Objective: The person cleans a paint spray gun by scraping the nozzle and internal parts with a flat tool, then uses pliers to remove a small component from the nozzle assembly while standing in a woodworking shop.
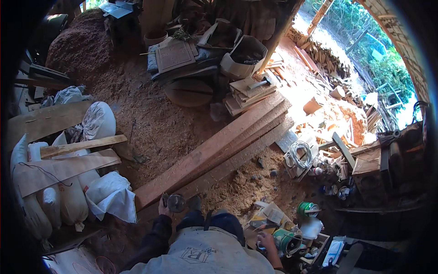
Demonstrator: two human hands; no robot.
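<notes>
My left hand (165, 208) grips a round, dark, cup-like vessel (176, 203) by its side, close to the near end of the long wooden beams (205, 150). What is inside the vessel is too dim to make out. On the other side of my body, my right hand (267, 239) reaches down with bent fingers beside an opened green metal can (286, 240). Something whitish shows under those fingers, but I cannot tell whether they hold it. Around that hand lie cardboard pieces (273, 216), a white plastic container (311, 228) and a second green can (308, 209).
Stuffed white sacks (70, 202) with boards on them line the left. Stacked short boards (251, 92) carry a hammer (259, 83) past the beams' far end. A wire coil (299, 154) and wooden box (368, 164) stand right. Sawdust (150, 116) covers the floor.
</notes>
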